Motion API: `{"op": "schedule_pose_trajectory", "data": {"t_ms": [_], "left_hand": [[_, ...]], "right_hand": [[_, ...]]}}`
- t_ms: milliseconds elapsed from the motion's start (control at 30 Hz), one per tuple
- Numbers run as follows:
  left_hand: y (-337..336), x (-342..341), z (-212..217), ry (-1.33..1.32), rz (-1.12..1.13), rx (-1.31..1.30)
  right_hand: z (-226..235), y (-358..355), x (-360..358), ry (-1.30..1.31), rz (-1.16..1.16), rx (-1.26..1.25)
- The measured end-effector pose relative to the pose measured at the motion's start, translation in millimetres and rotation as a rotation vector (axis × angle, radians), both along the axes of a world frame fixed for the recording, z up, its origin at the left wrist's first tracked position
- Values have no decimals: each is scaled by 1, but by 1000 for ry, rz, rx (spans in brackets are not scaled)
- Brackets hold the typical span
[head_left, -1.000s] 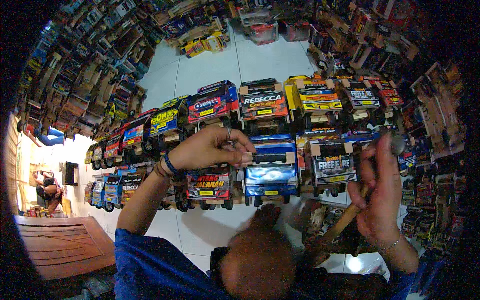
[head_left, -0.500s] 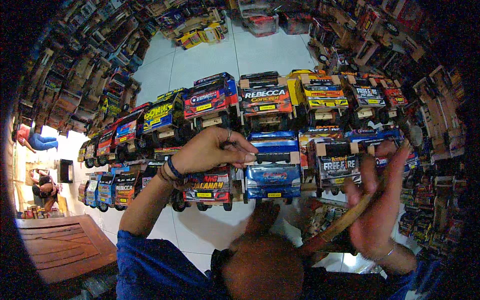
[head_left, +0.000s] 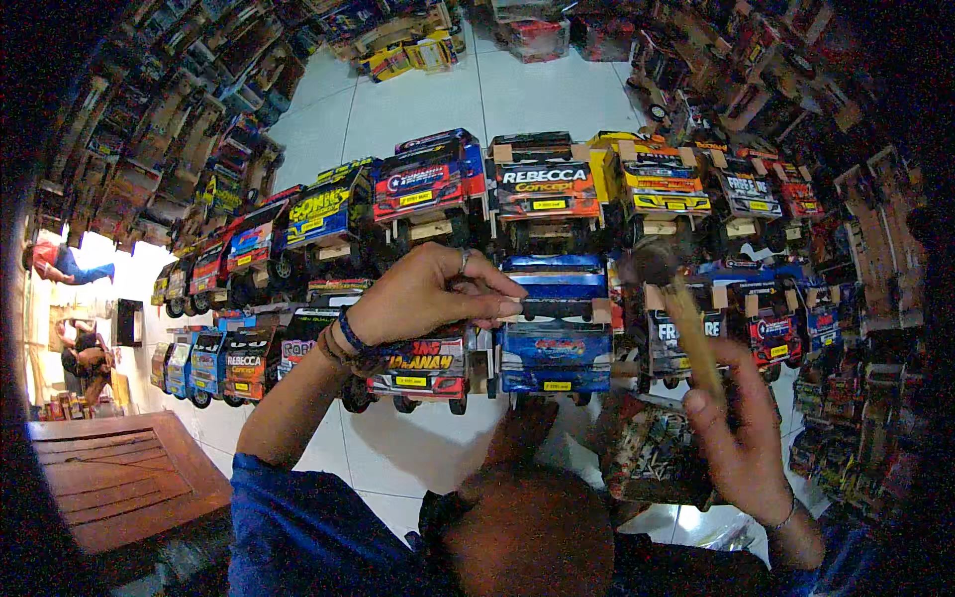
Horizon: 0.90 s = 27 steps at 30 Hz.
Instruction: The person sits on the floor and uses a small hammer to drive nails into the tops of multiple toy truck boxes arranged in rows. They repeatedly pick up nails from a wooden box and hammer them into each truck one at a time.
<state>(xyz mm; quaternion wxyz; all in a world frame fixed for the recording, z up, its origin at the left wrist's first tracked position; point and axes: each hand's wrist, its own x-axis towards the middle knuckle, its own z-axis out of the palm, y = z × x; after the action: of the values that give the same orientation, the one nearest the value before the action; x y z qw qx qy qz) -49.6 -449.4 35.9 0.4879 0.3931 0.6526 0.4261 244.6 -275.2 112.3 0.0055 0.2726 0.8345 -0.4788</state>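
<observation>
A blue toy truck stands at the front of a row of toy trucks, nose facing me. My left hand rests at the upper left corner of its cab, thumb and forefinger pinched together. Whatever they pinch is hidden or too small to make out. A tan square piece sits at the cab's upper right corner. My right hand grips the wooden handle of a hammer, its dark blurred head raised near the right of the blue truck. Beside it is a black-fronted toy truck.
A second row of toy trucks stands behind. More toy trucks are stacked along both sides. An open container of small thin pieces lies near my right hand. A wooden door panel and a person are at left.
The hammer has swung up and left, its head now in view near the blue truck. My left hand keeps its pinch at the truck's corner. The view has shifted slightly.
</observation>
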Motion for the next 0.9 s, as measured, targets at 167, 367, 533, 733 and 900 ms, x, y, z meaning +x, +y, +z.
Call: {"op": "schedule_pose_trajectory", "data": {"t_ms": [167, 367, 533, 733, 900], "left_hand": [[-1, -1, -2, 9, 2, 4], [-1, -1, -7, 85, -24, 71], [-1, -4, -8, 75, -24, 28], [-1, -5, -6, 74, -48, 13], [0, -4, -6, 57, -21, 67]], "right_hand": [[-9, 5, 5, -132, 127, -15], [-21, 2, -4, 73, 380, 309], [-18, 1, -4, -96, 501, 480], [-27, -10, -6, 111, 529, 657], [-28, -15, -8, -230, 632, 688]]}}
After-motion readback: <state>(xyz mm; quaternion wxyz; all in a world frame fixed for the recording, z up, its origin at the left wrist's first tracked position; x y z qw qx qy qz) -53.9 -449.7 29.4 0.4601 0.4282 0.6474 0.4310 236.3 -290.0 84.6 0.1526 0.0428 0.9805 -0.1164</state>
